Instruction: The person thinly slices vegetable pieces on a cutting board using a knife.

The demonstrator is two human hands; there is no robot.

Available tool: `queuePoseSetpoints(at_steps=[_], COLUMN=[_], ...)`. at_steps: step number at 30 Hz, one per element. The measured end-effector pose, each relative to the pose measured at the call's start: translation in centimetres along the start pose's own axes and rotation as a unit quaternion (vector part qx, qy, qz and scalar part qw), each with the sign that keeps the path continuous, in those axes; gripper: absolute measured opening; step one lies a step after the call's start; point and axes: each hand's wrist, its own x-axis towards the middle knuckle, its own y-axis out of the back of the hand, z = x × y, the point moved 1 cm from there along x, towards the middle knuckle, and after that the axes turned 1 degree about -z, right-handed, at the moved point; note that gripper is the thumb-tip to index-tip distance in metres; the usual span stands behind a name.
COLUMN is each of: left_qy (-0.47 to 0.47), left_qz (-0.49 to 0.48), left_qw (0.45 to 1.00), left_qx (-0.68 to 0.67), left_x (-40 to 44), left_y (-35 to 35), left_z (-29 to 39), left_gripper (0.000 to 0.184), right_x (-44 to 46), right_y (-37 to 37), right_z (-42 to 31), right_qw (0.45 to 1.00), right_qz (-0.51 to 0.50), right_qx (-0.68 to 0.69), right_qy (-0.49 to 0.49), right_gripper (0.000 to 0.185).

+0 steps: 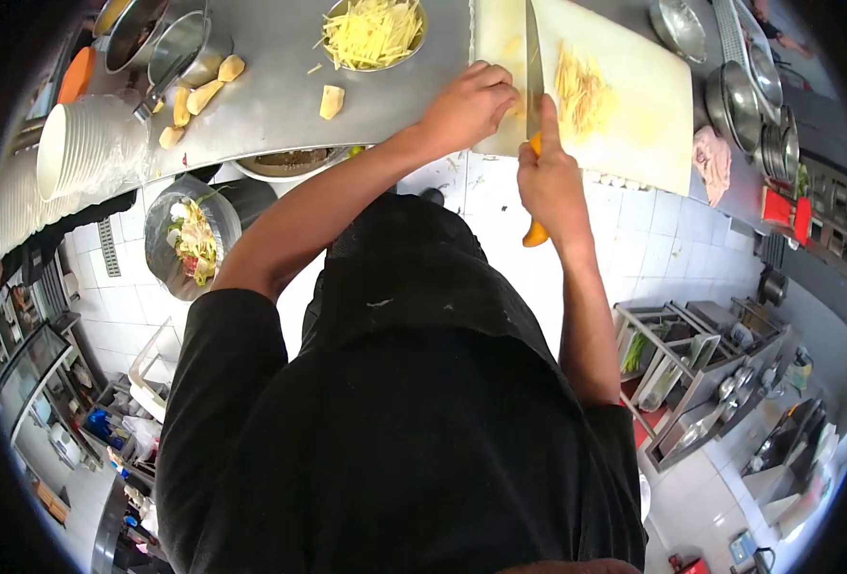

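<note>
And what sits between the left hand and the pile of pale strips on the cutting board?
In the head view, the knife held by the right hand lies between the left hand and the pale strips.

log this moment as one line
right hand: gripping orange-handled knife; left hand: curled beside blade, contents hidden; cutting board: pale-yellow julienne; metal bowl: heaped shreds

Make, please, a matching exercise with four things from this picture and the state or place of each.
1. Knife
2. Bowl
3. Bin
4. Board

A. Flat and white
B. Holding mixed scraps
C. In the right hand
D. Round, full of pale strips

Pairs: 1-C, 2-D, 3-B, 4-A
</note>
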Motion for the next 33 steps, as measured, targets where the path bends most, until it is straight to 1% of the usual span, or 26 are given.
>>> queuePoseSetpoints(at_steps=[2, 5, 6, 9, 15, 17, 21, 24, 26, 28, 31, 32, 33], left_qy=[-0.004, -0.01, -0.013, -0.022, -0.03, -0.029, -0.021, -0.014, -0.017, -0.022, -0.025, -0.026, -0.027], left_qz=[-0.012, 0.012, 0.011, 0.013, 0.005, 0.005, 0.034, 0.038, 0.041, 0.045, 0.045, 0.042, 0.04], left_qw=[1.0, 1.0, 1.0, 1.0, 0.999, 0.999, 0.999, 0.999, 0.999, 0.999, 0.999, 0.999, 0.999], left_qx=[0.02, 0.005, 0.007, 0.014, 0.031, 0.023, 0.002, -0.006, -0.005, -0.005, -0.006, -0.006, -0.005], left_x=[0.0, -0.3, -0.5, -0.3, -0.2, -0.2, -0.5, -0.6, -0.6, -0.5, -0.5, -0.6, -0.7], left_y=[-0.2, -0.5, -0.4, -0.5, -0.5, -0.6, -0.6, -0.9, -0.9, -0.9, -0.9, -0.9, -0.9], left_z=[-0.3, -0.5, -0.5, -0.5, -0.7, -0.6, -0.6, -0.3, -0.4, -0.6, -0.7, -0.5, -0.5], left_gripper=[0.01, 0.01, 0.01, 0.011, 0.01, 0.01, 0.009, 0.007, 0.007, 0.008, 0.009, 0.009, 0.01], right_x=[0.3, 0.4, 0.3, 0.4, 2.9, 3.6, 2.1, 0.8, 0.9, 1.3, 2.9, 3.2, 2.8], right_y=[-0.4, -0.3, -0.2, -0.1, -1.3, -1.2, 1.0, 1.2, -0.5, -1.2, -1.6, -1.4, -0.9], right_z=[0.3, 0.2, 0.3, 0.2, 2.0, 2.4, 0.6, 0.5, 2.0, 1.8, 2.2, 2.4, 1.8], right_qw=[1.0, 1.0, 1.0, 0.999, 0.998, 0.997, 0.995, 0.997, 0.999, 0.998, 0.998, 0.997, 0.996], right_qz=[0.01, -0.012, -0.012, -0.02, 0.007, -0.015, -0.036, -0.054, -0.011, -0.025, -0.012, -0.007, -0.019], right_qx=[0.008, 0.009, 0.015, 0.021, 0.056, 0.076, 0.092, 0.048, 0.045, 0.06, 0.061, 0.075, 0.086], right_qy=[0.02, -0.02, -0.009, -0.017, 0.032, 0.02, -0.02, -0.036, 0.013, 0.009, 0.006, 0.019, -0.004], right_gripper=[0.07, 0.069, 0.07, 0.07, 0.072, 0.073, 0.072, 0.071, 0.071, 0.074, 0.073, 0.073, 0.073])
